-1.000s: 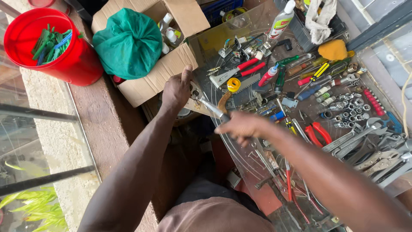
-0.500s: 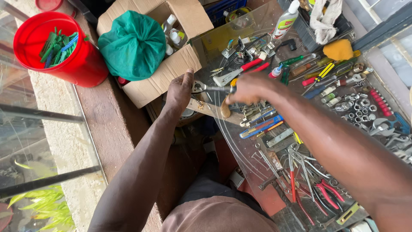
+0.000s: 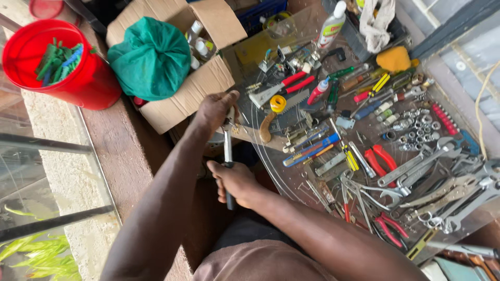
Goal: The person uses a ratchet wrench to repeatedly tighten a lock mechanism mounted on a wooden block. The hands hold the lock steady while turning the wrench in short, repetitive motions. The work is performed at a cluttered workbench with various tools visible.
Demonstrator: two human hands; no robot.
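So: left hand (image 3: 216,110) sits clenched at the near edge of the clear sheet-topped table (image 3: 291,179), fingers wrapped over the head end of a metal wrench (image 3: 227,151); what the head bites on is hidden under the knuckles. Right hand (image 3: 234,181) is fisted tight around the dark lower handle, thumb on top. Wrench runs roughly straight between the two hands, bare steel shank visible in the gap, dull grey, slim, flat-sided; the black grip end pokes out below the right fist. It hangs just off the table's near edge, over the dark gap in front of the person's lap.

Table surface is a glossy scratched transparent sheet, crowded with tools: chrome spanners (image 3: 416,166) fanned at the right, red-handled pliers (image 3: 380,156), a row of small sockets (image 3: 416,130), a blue-and-orange utility knife (image 3: 312,150), a wooden-handled saw (image 3: 276,117), a yellow tape measure (image 3: 277,103), red-handled snips (image 3: 291,86). White plastic squeeze bottle (image 3: 332,23) stands at the far side, next to a crumpled pale rag (image 3: 376,23) and a yellow sponge-like pad (image 3: 394,58).

Left of the table: corrugated cardboard box (image 3: 172,99), flaps open, holding a bulging green plastic bag (image 3: 151,57) and small bottles. Beside it a shiny red plastic bucket (image 3: 88,83) with green and blue plastic bits inside. Rough concrete ledge and metal rail below
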